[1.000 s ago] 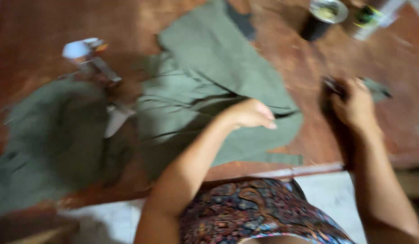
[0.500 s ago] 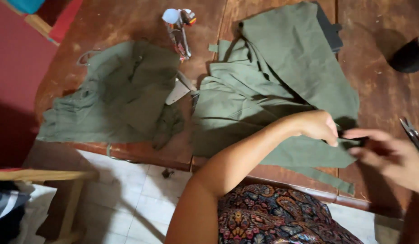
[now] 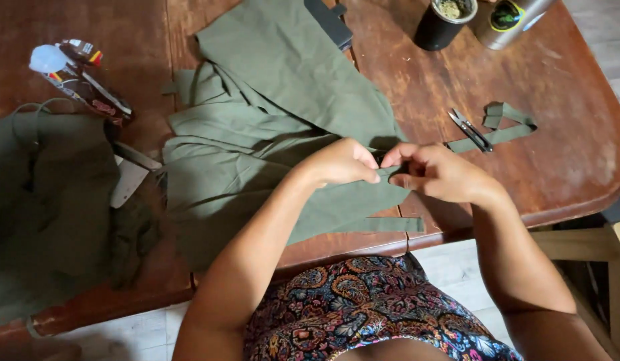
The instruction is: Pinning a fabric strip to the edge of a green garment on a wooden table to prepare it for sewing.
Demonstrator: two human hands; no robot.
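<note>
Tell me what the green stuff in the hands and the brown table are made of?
The olive-green cloth looks like matte woven fabric: it folds and creases softly. The reddish-brown table seems to be varnished wood, with visible grain, plank seams and worn pale patches.

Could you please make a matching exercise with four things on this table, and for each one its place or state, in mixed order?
Things:
1. small snips
2. black cup
3. olive fabric strip
4. glue tube

Places or states:
A. far left of the wooden table
B. lying in a loop at the right
C. standing upright at the far edge
D. lying flat, just left of the looped strip

Pairs: 1-D, 2-C, 3-B, 4-A
</note>
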